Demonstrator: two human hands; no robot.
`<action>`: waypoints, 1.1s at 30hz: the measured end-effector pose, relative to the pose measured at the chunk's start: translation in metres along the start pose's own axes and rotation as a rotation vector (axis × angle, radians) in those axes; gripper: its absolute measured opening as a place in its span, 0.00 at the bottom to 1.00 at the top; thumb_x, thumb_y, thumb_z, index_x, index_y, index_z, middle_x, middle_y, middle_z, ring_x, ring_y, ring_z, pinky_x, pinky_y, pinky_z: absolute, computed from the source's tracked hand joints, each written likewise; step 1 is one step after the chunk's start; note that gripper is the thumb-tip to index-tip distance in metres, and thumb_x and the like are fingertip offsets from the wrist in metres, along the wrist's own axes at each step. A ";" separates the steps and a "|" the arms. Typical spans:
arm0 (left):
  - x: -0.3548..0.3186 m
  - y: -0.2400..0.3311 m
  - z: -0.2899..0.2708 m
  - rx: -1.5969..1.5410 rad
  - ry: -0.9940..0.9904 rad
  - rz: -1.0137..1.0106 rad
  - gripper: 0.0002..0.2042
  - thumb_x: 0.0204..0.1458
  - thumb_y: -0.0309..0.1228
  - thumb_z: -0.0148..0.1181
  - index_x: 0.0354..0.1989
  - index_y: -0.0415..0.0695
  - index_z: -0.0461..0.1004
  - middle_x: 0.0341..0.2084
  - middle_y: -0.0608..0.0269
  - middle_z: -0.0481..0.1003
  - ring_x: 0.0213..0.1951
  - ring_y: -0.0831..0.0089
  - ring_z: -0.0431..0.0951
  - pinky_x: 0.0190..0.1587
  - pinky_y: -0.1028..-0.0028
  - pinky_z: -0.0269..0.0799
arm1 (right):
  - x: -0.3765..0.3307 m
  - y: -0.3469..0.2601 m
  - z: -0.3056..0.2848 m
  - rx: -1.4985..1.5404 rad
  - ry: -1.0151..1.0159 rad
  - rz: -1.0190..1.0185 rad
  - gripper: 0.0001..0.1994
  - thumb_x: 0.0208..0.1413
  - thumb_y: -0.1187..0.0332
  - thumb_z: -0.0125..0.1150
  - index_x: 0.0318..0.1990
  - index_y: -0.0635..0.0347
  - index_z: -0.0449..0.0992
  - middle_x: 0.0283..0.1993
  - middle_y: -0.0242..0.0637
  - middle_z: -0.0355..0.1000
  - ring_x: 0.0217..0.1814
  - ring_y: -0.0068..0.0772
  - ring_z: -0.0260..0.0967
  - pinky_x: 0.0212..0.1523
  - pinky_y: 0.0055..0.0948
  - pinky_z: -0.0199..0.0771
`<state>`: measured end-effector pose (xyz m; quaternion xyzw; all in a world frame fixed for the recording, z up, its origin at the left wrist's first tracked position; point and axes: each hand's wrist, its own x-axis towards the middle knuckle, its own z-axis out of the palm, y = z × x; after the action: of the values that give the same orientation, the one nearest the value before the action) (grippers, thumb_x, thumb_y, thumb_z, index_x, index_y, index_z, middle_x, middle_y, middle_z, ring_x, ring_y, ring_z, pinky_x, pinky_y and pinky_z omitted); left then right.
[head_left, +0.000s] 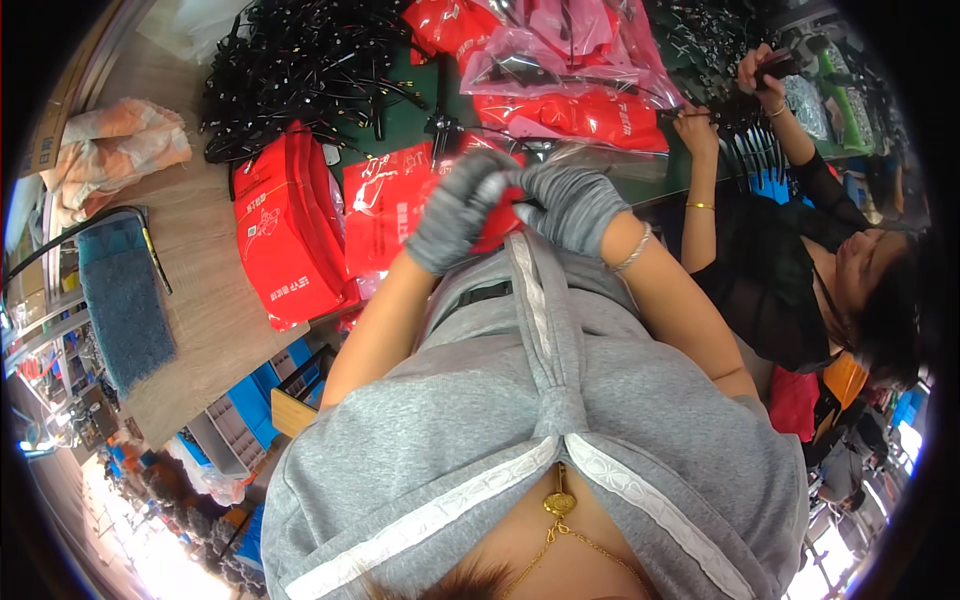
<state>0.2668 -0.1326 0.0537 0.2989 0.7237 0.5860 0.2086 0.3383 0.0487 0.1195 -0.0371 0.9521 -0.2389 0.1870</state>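
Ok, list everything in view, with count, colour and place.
Cable heap: one, black, upper left
Packet stack: one, red, below the heap
Bag pile: one, pink and red, top centre
Checked cloth: one, orange and white, far left
Pad: one, blue-grey, left
Wooden tabletop: one, brown, left
Rack: one, blue, upper right
Co-worker: one, black top, right
Background clutter: too small to count
Red packet: at least one, red, between the grips
Necklace: one, gold, person's chest
Left grip: one, grey-gloved, on the packet
Right grip: one, grey-gloved, on the packet

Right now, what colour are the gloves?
The gloves are streaky grey, light and dark, best seen in the head view.
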 end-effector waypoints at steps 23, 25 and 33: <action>0.030 0.087 -0.026 -0.504 0.040 -0.014 0.10 0.57 0.32 0.57 0.41 0.39 0.74 0.42 0.58 0.75 0.45 0.67 0.75 0.52 0.68 0.69 | 0.034 0.067 0.035 1.809 -0.126 0.230 0.27 0.59 0.48 0.55 0.59 0.57 0.67 0.47 0.40 0.73 0.45 0.33 0.73 0.46 0.33 0.76; 0.037 0.087 -0.010 -0.376 -0.217 0.166 0.09 0.55 0.30 0.59 0.40 0.38 0.74 0.43 0.56 0.74 0.46 0.63 0.75 0.51 0.66 0.69 | 0.048 0.038 0.037 1.730 0.086 -0.066 0.29 0.57 0.49 0.59 0.61 0.58 0.65 0.57 0.45 0.69 0.56 0.37 0.69 0.56 0.36 0.72; 0.056 0.045 -0.023 -0.204 -0.206 0.226 0.09 0.55 0.30 0.58 0.42 0.38 0.75 0.40 0.57 0.76 0.46 0.63 0.75 0.51 0.67 0.70 | 0.059 0.099 -0.016 1.381 -0.144 -0.140 0.28 0.55 0.67 0.61 0.64 0.55 0.63 0.50 0.37 0.73 0.40 0.28 0.72 0.44 0.25 0.75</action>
<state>0.2192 -0.1056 0.1051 0.4139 0.5973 0.6423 0.2436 0.2791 0.1339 0.0657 0.0134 0.5629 -0.7980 0.2146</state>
